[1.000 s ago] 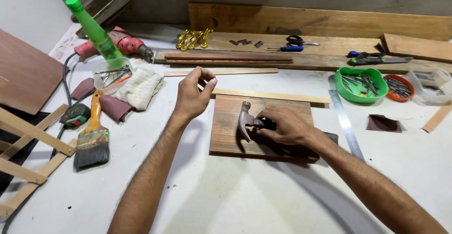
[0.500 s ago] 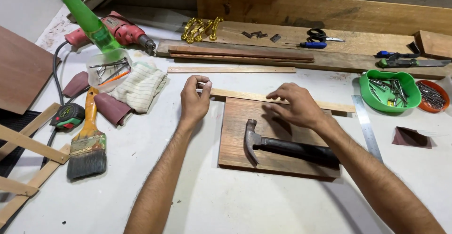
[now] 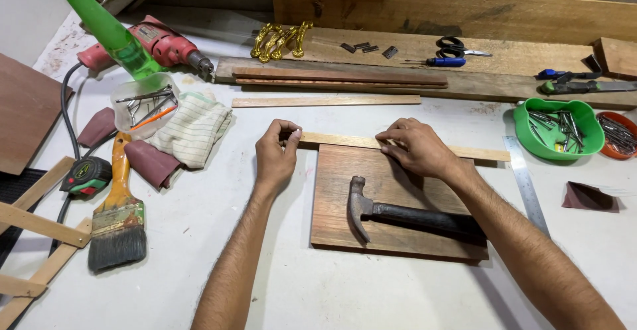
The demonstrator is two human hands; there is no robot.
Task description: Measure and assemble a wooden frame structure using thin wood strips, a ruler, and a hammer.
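A dark brown wooden board (image 3: pixel 338 197) lies flat on the white table. A claw hammer (image 3: pixel 398 214) with a black handle rests on it, free of both hands. Along the board's far edge lies a thin pale wood strip (image 3: pixel 478 153). My left hand (image 3: pixel 277 152) pinches the strip's left end with curled fingers. My right hand (image 3: pixel 415 147) presses its fingertips down on the strip near the board's top edge.
A paintbrush (image 3: pixel 119 224), tape measure (image 3: pixel 86 174), cloth (image 3: pixel 192 128), tub of nails (image 3: pixel 142 103), green bottle (image 3: pixel 106 28) and red drill (image 3: pixel 159 41) sit at left. A steel ruler (image 3: pixel 527 184), green bowl (image 3: pixel 561 128) and orange bowl (image 3: pixel 614 134) are right. Planks and scissors (image 3: pixel 458 46) lie behind.
My right hand let go of the hammer, leaving it on the board, and moved up to the thin strip. My left hand came down onto the strip's left end.
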